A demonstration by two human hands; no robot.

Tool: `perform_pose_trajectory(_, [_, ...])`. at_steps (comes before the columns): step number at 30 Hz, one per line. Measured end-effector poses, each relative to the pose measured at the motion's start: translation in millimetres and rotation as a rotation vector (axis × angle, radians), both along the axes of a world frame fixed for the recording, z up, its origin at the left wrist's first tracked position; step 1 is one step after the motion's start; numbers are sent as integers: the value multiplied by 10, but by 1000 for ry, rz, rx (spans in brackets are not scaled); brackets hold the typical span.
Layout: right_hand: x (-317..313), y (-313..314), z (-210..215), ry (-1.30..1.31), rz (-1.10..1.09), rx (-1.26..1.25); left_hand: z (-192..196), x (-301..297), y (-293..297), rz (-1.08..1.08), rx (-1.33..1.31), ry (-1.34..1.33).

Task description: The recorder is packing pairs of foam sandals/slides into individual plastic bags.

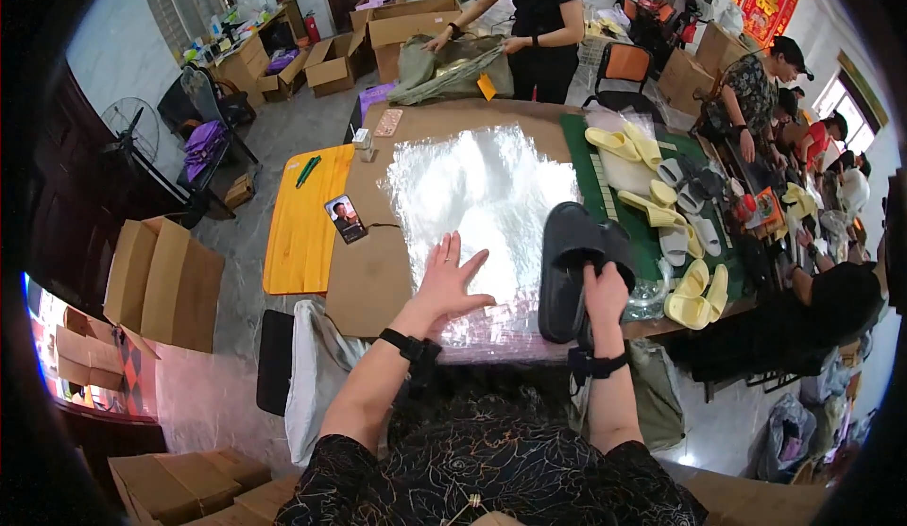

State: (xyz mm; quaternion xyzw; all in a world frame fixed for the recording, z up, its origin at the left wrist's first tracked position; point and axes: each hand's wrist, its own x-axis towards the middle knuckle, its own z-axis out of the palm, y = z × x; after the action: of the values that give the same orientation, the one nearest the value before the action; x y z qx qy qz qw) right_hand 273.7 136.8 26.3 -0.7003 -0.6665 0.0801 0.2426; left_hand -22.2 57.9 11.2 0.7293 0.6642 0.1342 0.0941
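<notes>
My left hand (453,279) lies with its fingers spread on a stack of clear plastic bags (487,200), whose glossy top reflects the light. In my right hand (605,295) is a pair of black slide sandals (565,285), gripped at the straps near the right edge of the stack. One sandal partly covers the other. Right of them, pale yellow slippers (694,295) and grey slippers (674,243) lie on a green mat (590,172).
A phone (345,219) and a yellow board (304,219) with a green cutter (308,172) are to the left. Across the table, a person in black (537,25) handles a green sack (449,68). More people work at the right. Cardboard boxes (165,280) stand on the floor.
</notes>
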Motion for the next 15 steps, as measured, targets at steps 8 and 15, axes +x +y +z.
perform_pose_trajectory(8, [892,-594,128,309,5,192,-33,70,-171,-299,20,51])
perform_pose_trajectory(15, [927,-933,425,414,128,236,-73,223,-124,-214,-69,-145])
